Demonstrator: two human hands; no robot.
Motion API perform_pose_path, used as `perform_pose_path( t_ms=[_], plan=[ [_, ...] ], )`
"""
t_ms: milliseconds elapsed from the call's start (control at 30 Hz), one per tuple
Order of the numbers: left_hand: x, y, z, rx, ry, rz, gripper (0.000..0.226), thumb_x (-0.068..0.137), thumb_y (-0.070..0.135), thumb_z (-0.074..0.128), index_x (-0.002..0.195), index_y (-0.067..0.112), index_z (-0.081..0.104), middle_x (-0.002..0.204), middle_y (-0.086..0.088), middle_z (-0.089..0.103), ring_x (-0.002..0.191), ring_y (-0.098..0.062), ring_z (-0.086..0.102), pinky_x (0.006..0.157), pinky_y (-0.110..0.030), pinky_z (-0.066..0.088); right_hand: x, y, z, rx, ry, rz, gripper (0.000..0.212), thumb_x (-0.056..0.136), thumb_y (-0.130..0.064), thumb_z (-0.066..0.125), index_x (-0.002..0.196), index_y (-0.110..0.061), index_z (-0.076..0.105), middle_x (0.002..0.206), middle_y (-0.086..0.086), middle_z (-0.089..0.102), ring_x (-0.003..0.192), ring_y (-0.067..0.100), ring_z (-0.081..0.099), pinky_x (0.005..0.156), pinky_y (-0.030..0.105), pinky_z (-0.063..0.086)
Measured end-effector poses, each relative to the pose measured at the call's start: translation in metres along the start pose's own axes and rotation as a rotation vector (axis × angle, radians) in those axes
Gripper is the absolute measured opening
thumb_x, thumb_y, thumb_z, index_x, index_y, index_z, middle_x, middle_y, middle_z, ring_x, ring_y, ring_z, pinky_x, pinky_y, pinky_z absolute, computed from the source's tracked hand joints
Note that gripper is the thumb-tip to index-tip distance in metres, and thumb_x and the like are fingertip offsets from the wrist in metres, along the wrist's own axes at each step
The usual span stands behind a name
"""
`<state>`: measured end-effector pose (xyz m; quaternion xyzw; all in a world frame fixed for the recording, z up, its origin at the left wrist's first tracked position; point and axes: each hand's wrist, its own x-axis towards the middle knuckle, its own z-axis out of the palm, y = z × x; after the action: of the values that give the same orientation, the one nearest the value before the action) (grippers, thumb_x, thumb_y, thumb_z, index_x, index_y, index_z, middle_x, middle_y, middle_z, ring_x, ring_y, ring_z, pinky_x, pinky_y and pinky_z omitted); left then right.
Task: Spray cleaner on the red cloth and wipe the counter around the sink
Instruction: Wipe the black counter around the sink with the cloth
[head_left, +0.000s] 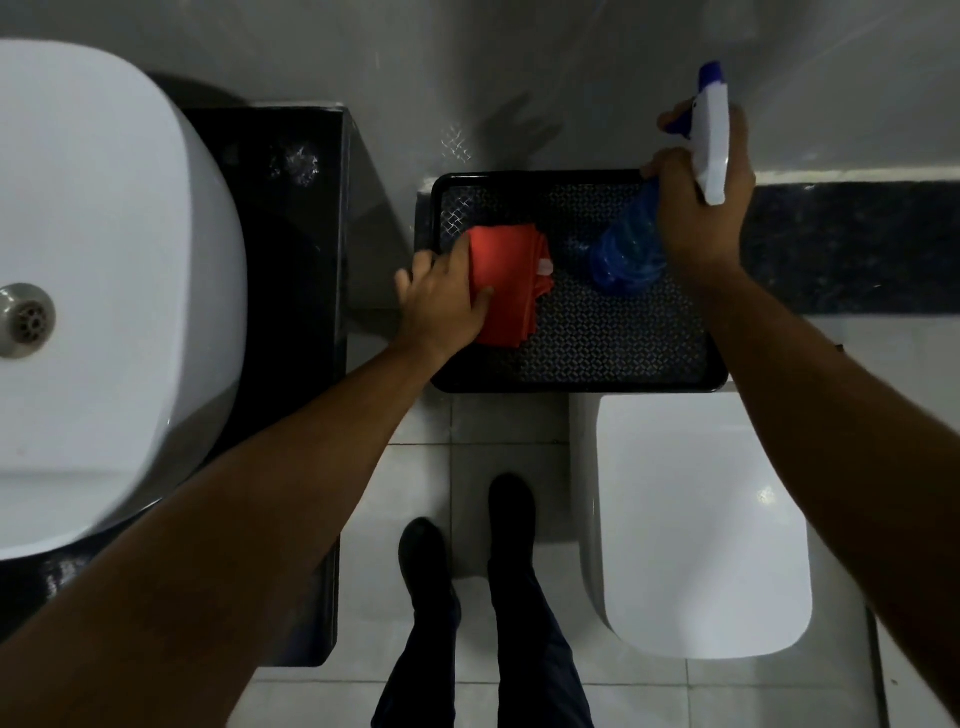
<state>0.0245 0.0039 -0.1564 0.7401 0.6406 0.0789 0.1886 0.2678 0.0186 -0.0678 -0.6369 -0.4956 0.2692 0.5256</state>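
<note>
Both hands are reaching over the black tray (571, 382), right of the sink (104, 260).
The left hand (441, 306) is pinching the folded red cloth (511, 275) on the tray's left side; the right hand (701, 208) is gripping the blue spray bottle (631, 249) at its neck.

Both forearms bare, no sleeves in view up to frame edge. No watch, rings, bracelets or gloves on left hand (441, 301) or right hand (698, 208). Legs in dark trousers (524, 670), navy-looking, slim cut, plain fabric. Dark footwear (511, 501), black, rounded toes, no laces or markings discernible in low light. Upper body out of view.
</note>
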Motion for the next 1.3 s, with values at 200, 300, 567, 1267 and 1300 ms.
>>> perform_pose_path(
  t_ms=[200, 300, 567, 1267, 1300],
  plan=[
    [0.026, 0.017, -0.013, -0.352, -0.086, -0.273, 0.061, 0.083, 0.012, 0.064, 0.141, 0.008, 0.045, 0.115, -0.019, 0.066, 0.111, -0.037, 0.06, 0.097, -0.05, 0.049, -0.034, 0.02, -0.013, -0.04, 0.08, 0.051, 0.062, 0.094, -0.031, 0.071, 0.144, -0.02, 0.037, 0.132, -0.005, 0.051, 0.123, 0.007, 0.055, 0.107, 0.034, 0.049],
    [0.026, 0.023, -0.018, -0.611, -0.117, -0.308, 0.034, 0.082, 0.0, 0.061, 0.115, 0.006, 0.066, 0.103, -0.019, 0.072, 0.093, -0.034, 0.069, 0.084, -0.046, 0.058, -0.081, 0.032, -0.023, -0.108, 0.256, 0.048, 0.048, 0.097, -0.033, 0.066, 0.129, -0.002, 0.048, 0.112, 0.014, 0.052, 0.103, 0.037, 0.056, 0.089, 0.056, 0.05],
    [0.016, 0.035, -0.063, -1.23, -0.214, -0.394, 0.025, 0.09, -0.005, 0.051, 0.103, 0.013, 0.061, 0.086, -0.004, 0.068, 0.067, -0.012, 0.066, 0.059, -0.025, 0.056, -0.121, 0.004, 0.039, 0.065, -0.156, 0.311, 0.061, 0.09, -0.045, 0.068, 0.137, -0.01, 0.053, 0.134, 0.004, 0.057, 0.121, 0.029, 0.06, 0.1, 0.054, 0.053],
    [-0.079, -0.062, -0.215, 0.064, 0.23, -0.252, 0.06, 0.106, 0.04, 0.021, 0.159, 0.017, 0.006, 0.168, -0.008, -0.003, 0.153, -0.029, -0.013, 0.123, -0.055, 0.0, -0.037, -0.111, 0.24, -0.803, -0.922, -0.481, 0.067, 0.103, -0.036, 0.046, 0.16, -0.009, 0.024, 0.169, 0.018, 0.018, 0.157, 0.036, 0.016, 0.127, 0.051, 0.014],
    [-0.08, -0.063, -0.212, 0.031, 0.223, -0.254, 0.06, 0.105, 0.042, 0.017, 0.159, 0.019, 0.003, 0.168, -0.007, -0.006, 0.153, -0.027, -0.015, 0.123, -0.055, -0.002, -0.041, -0.103, 0.243, -0.872, -0.916, -0.508, 0.064, 0.105, -0.039, 0.042, 0.16, -0.011, 0.025, 0.17, 0.016, 0.016, 0.158, 0.034, 0.012, 0.127, 0.053, 0.011]
  ],
)
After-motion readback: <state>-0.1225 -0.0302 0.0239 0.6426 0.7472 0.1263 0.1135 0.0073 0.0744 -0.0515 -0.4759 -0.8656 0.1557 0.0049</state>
